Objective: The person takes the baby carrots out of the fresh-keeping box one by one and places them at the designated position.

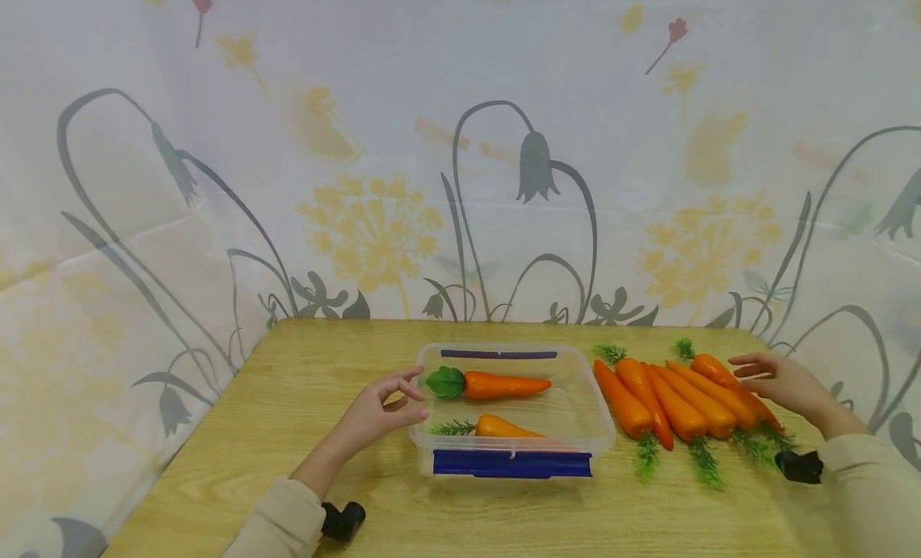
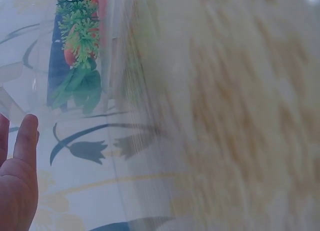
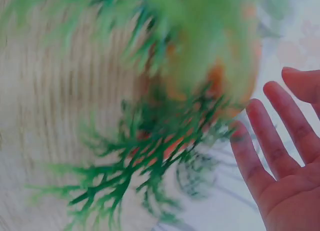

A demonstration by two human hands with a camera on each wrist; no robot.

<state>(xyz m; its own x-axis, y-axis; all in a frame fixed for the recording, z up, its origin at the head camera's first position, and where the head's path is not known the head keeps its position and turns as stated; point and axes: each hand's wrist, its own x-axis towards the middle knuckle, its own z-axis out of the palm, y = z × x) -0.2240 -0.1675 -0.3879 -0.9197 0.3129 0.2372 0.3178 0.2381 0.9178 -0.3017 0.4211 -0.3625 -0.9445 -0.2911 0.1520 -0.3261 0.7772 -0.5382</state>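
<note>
A clear plastic box (image 1: 576, 406) with blue clips stands in the middle of the table. Inside lie an orange carrot with broad green leaves (image 1: 504, 385) and a second carrot (image 1: 500, 426) with feathery greens, partly behind the front rim. My left hand (image 1: 381, 414) hovers at the box's left rim, fingers loosely bent and holding nothing. Over the right end of a row of carrots (image 1: 683, 410) is my right hand (image 1: 787, 386), its fingertips close to the rearmost carrot (image 1: 714, 369). The right wrist view shows that hand's fingers (image 3: 277, 151) spread beside feathery green tops (image 3: 145, 156).
The wooden table (image 1: 302, 406) has its back edge against a flower-printed cloth (image 1: 403, 142), which also hangs along both sides. Several carrots lie side by side close to the box's right wall, their green tops pointing forward and back. A black wrist mount (image 1: 799, 466) sits under the right sleeve.
</note>
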